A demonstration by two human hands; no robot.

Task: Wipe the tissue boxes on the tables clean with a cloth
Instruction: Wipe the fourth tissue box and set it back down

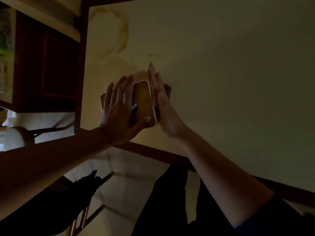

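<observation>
A tan tissue box (144, 101) with a cream rim stands near the front left corner of a pale table (221, 65). My left hand (117, 106) lies flat on the box's top, fingers straight, thumb along its near end. My right hand (163, 106) presses flat against the box's right side, fingers straight and blurred. A thin pale cloth edge (152, 69) shows just above those fingertips, between hand and box; the rest of the cloth is hidden. A dark slot with a bit of white tissue (134, 106) peeks out beside my left hand.
The table has a dark wooden border (81, 65), and faint ring stains (110, 31) mark its far left part. A dark wooden panel (46, 65) stands to the left. A chair frame (85, 210) and my dark trousers (162, 201) are below the near edge.
</observation>
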